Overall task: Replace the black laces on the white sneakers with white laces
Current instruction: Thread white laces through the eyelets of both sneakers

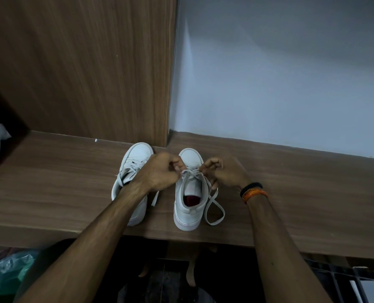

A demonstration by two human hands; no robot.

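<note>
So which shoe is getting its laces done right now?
Find the wooden shelf below the grey wall. Two white sneakers stand side by side on it; it is the right sneaker, with both hands, left hand and right hand, pinching its white lace. Only this one shows a red insole and a loose lace loop beside it.

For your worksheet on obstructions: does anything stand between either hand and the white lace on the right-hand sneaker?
Nothing visible does. The left hand and right hand already pinch the white lace over the right-hand sneaker. The left forearm crosses the left-hand sneaker, not this one.
</note>
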